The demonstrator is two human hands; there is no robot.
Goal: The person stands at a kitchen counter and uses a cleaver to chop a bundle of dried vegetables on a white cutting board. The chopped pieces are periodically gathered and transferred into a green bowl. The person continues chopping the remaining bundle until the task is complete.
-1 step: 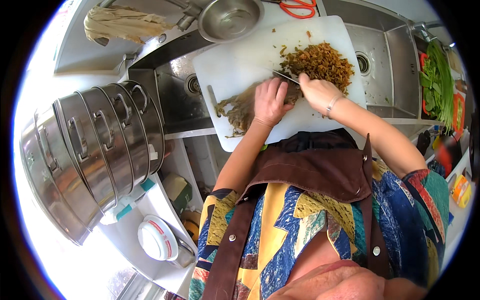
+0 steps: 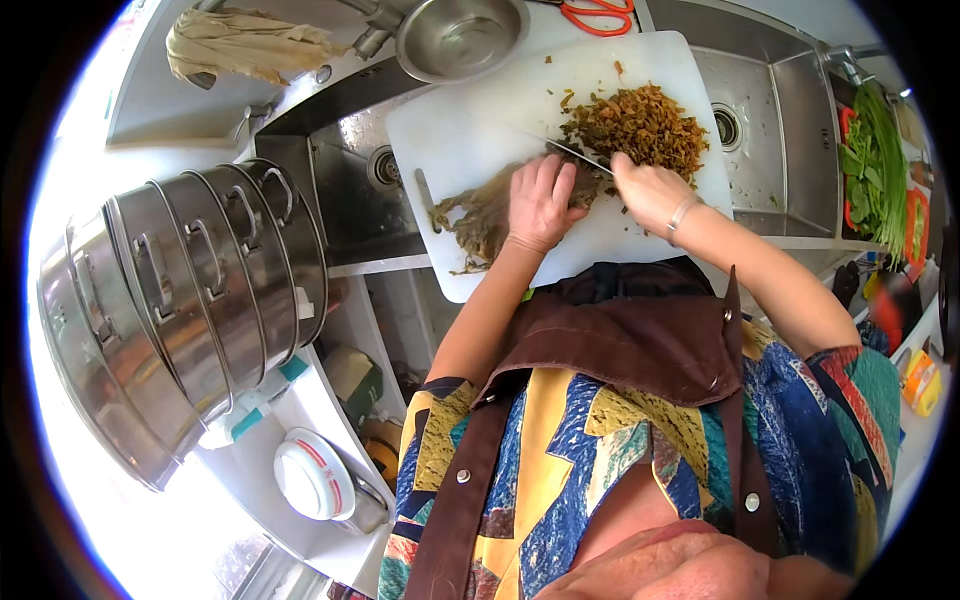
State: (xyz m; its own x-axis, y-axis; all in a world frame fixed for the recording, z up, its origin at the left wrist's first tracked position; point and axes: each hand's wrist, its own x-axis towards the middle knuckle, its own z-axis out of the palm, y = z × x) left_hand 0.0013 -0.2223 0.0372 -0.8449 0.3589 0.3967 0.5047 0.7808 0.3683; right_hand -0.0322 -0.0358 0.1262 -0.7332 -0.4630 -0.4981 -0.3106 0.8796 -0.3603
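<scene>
A white cutting board (image 2: 450,130) lies across the sinks in front of me. My left hand (image 2: 541,203) presses down on a limp bunch of brownish-green leafy greens (image 2: 480,215), its fingertips close to the blade. My right hand (image 2: 652,192), with a bracelet at the wrist, is closed round the handle of a knife (image 2: 580,156); the handle itself is hidden in the fist. The blade stands at the right end of the bunch, slanting up to the left. Beyond it, a heap of chopped greens (image 2: 645,125) covers the board's right side.
Steel sink basins show left (image 2: 350,205) and right (image 2: 808,150) of the board. A metal bowl (image 2: 462,40) and red-handled scissors (image 2: 597,15) sit behind it. Stacked steel steamer pots (image 2: 190,290) stand at left, fresh green vegetables (image 2: 878,165) at far right.
My right hand has shifted slightly to the right with the knife, and more of the blade shows. My left hand stays in place on the greens.
</scene>
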